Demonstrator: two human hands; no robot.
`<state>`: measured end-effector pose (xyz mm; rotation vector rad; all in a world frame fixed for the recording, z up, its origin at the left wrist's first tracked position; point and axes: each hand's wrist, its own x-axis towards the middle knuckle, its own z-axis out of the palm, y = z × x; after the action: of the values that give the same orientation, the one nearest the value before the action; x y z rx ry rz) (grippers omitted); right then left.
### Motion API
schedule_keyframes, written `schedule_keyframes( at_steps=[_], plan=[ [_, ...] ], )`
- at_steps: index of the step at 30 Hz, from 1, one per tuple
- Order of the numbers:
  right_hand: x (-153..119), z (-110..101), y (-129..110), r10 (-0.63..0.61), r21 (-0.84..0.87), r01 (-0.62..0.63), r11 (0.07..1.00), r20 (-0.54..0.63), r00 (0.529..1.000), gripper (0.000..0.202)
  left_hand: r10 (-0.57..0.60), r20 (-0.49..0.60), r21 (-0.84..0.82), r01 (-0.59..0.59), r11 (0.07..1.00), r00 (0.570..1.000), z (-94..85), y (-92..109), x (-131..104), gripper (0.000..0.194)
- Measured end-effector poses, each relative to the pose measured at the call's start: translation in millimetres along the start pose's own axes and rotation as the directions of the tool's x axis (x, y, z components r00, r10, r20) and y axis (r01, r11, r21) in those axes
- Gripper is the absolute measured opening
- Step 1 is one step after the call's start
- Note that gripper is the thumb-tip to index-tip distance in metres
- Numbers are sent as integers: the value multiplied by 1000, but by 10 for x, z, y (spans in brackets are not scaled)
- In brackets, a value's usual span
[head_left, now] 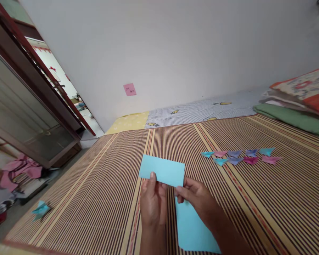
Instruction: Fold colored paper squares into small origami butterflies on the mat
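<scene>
A light blue paper rectangle [162, 169] is held up above the striped mat, its long side running across. My left hand [152, 202] grips its lower edge left of the middle, thumb on the front and fingers behind. At its lower right corner, the thumb and fingers of my right hand [195, 194] pinch the paper. Beneath my right hand and forearm lies a larger light blue sheet [192, 230], partly covered by them.
Several small folded paper pieces [235, 153] in blue, pink and purple form two rows at right. A blue folded piece [41, 210] lies at far left. Folded bedding [295, 113] is stacked back right. A pink note [129, 89] is on the wall; a door [29, 102] stands left.
</scene>
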<state>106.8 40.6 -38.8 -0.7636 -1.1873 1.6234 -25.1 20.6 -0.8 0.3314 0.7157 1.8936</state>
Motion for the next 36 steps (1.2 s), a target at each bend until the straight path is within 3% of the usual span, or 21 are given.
schedule_keyframes(
  at_steps=[2,3,5,7,9,12,16,21,24,28,30,36],
  plan=[
    [-18,-181,-69,41,-97,-22,995,191,981,26,-28,-13,14,28,999,1000,-37,81,23,13],
    [-22,-282,-102,37,-164,-4,986,202,979,25,-62,-2,37,62,997,998,-57,123,31,12],
    [-26,-446,-166,-51,-345,68,936,60,997,26,-167,48,96,162,982,985,-86,185,32,10],
    [-41,-505,-236,-232,-519,171,837,-54,971,39,-268,99,147,252,957,958,-91,202,16,11],
    [-76,-452,-312,-383,-615,297,731,-10,924,48,-337,135,187,310,932,932,-74,187,-8,14],
    [-145,-274,-410,-511,-659,499,563,198,837,50,-384,167,234,342,910,908,-45,160,-34,19],
    [-196,-116,-441,-525,-667,630,398,398,752,39,-405,216,270,344,899,888,-55,165,-35,19],
    [-216,-49,-445,-526,-638,685,353,470,709,30,-376,121,210,347,914,919,-71,143,-49,21],
    [-261,-14,-493,-483,-634,674,379,486,729,24,-363,69,169,348,922,929,-42,128,-82,23],
    [-324,-14,-541,-455,-625,647,437,467,759,23,-389,140,207,358,911,910,25,128,-142,36],
    [-338,-30,-551,-449,-620,647,444,471,759,23,-382,125,204,353,913,916,53,119,-160,35],
    [-344,-1,-539,-442,-649,676,350,522,730,40,-414,31,158,405,901,910,68,55,-129,31]
  ],
)
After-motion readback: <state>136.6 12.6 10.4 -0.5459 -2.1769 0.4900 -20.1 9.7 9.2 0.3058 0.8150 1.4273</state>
